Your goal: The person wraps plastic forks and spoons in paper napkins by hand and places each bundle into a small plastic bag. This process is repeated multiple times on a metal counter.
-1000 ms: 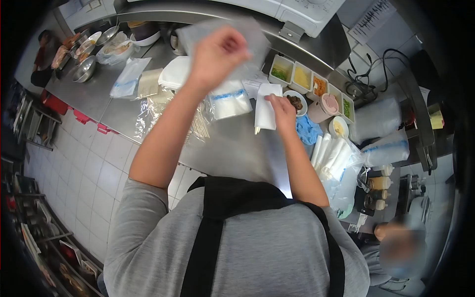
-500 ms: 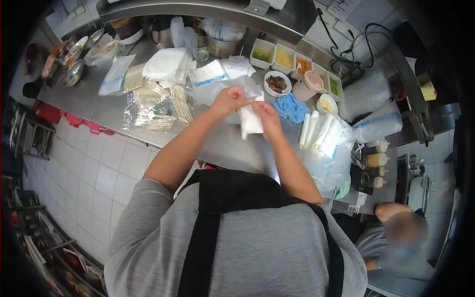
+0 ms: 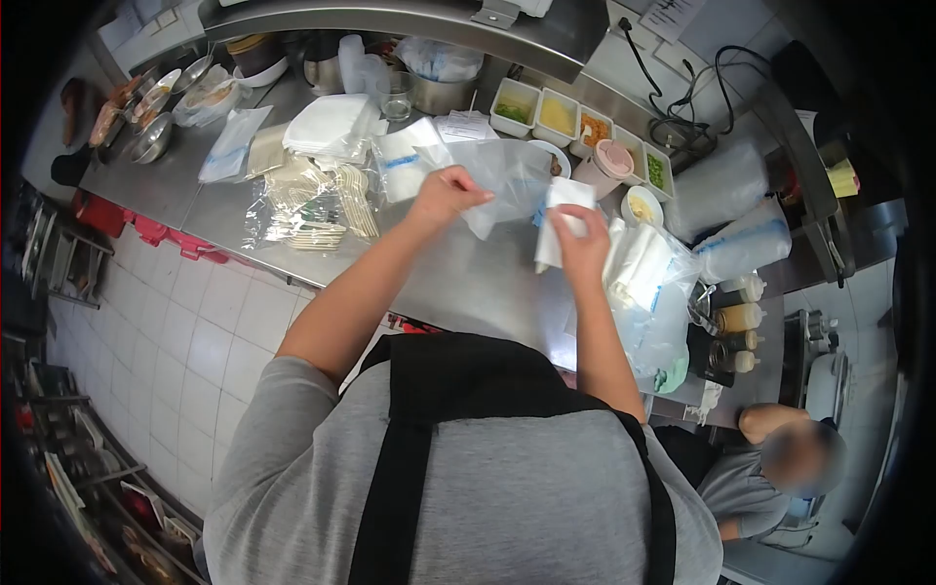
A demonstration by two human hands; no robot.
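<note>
My left hand pinches the near edge of a clear plastic bag, which spreads out to the right above the steel counter. My right hand grips a folded white napkin to the right of the bag. A pale beige tip pokes out at the napkin's lower end; what it belongs to is mostly hidden. Left of my left hand lie plastic-wrapped bundles of wooden cutlery and a stack of white napkins. White rolled bundles lie just right of my right hand.
Food containers line the back right, with a pink-topped tub before them. A steel shelf overhangs the back edge. Squeeze bottles stand at right. Another person is at lower right. Metal bowls sit far left.
My hands have moved apart. The right hand has carried the folded napkin to the right, while the left hand stays nearly in place with the plastic bag, now spread wider between them.
</note>
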